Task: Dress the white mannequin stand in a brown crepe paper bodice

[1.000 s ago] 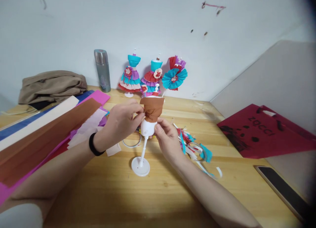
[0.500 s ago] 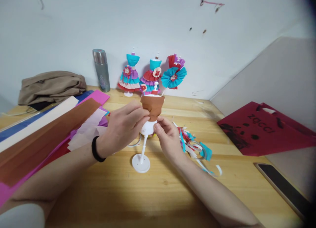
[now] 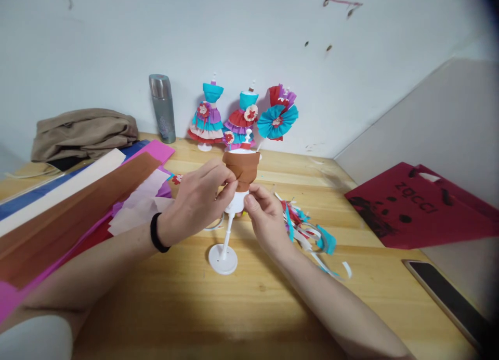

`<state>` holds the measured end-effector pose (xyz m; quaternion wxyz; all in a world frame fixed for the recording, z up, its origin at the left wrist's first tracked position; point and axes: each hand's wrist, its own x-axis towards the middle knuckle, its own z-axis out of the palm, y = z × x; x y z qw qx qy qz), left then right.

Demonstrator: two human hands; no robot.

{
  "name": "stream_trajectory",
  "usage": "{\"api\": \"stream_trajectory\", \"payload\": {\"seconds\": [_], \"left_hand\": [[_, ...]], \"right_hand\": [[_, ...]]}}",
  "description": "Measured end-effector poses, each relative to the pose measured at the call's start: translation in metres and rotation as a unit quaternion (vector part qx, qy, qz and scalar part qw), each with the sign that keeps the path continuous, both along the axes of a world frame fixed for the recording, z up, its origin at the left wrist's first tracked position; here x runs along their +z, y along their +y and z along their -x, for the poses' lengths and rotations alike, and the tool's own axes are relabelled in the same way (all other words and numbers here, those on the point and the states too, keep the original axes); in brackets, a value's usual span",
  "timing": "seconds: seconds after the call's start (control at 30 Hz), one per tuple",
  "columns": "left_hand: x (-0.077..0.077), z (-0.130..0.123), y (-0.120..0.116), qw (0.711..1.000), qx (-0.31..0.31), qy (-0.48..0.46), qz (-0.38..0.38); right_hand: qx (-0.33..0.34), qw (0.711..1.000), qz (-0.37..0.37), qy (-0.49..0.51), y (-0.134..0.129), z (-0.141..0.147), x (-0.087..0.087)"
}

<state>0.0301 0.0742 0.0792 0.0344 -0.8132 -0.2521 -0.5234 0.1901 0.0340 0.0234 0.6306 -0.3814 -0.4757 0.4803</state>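
A small white dress form (image 3: 235, 203) on a round-based stand (image 3: 223, 259) leans slightly in front of me. Brown paper (image 3: 242, 168) wraps its upper body, with a red band at the neck. My left hand (image 3: 198, 199) pinches the lower left edge of the brown paper between thumb and fingers. My right hand (image 3: 267, 214) grips the form at its right side, just below the brown paper, thumb in front and fingertips partly hidden behind.
Three decorated dress forms (image 3: 205, 118) and a flask (image 3: 162, 110) stand by the wall. Coloured paper sheets (image 3: 89, 194) and a brown cloth (image 3: 83, 134) lie left. Paper scraps (image 3: 307, 235), a red bag (image 3: 413, 207) and a phone (image 3: 444, 297) are right.
The view has shifted slightly. My left thumb and fingers have changed their bend a little at the brown paper's edge; my right hand keeps its hold.
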Motion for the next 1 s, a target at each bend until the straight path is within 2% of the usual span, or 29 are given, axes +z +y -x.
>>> {"api": "stream_trajectory", "payload": {"seconds": [0.1, 0.27, 0.37, 0.53, 0.77, 1.0], "left_hand": [[-0.001, 0.0, 0.0, 1.0, -0.004, -0.004, -0.03], [0.0, 0.003, 0.0, 0.995, -0.012, 0.046, -0.084], [0.001, 0.003, 0.002, 0.996, -0.009, 0.029, -0.084], [-0.001, 0.004, 0.008, 0.997, 0.036, 0.017, -0.061], [-0.005, 0.006, 0.01, 0.994, 0.031, 0.031, -0.095], [-0.004, 0.005, 0.01, 0.991, 0.062, 0.034, -0.118]], "right_hand": [[0.005, 1.0, -0.003, 0.007, 0.0, 0.0, 0.0], [0.01, 1.0, 0.007, 0.022, 0.001, 0.0, 0.003], [0.01, 0.999, 0.012, 0.028, 0.0, -0.001, 0.006], [0.014, 0.999, 0.02, 0.041, -0.001, -0.001, 0.009], [0.029, 0.999, 0.019, 0.035, -0.001, 0.001, 0.005], [0.029, 0.999, 0.02, 0.038, -0.002, 0.001, 0.008]]}}
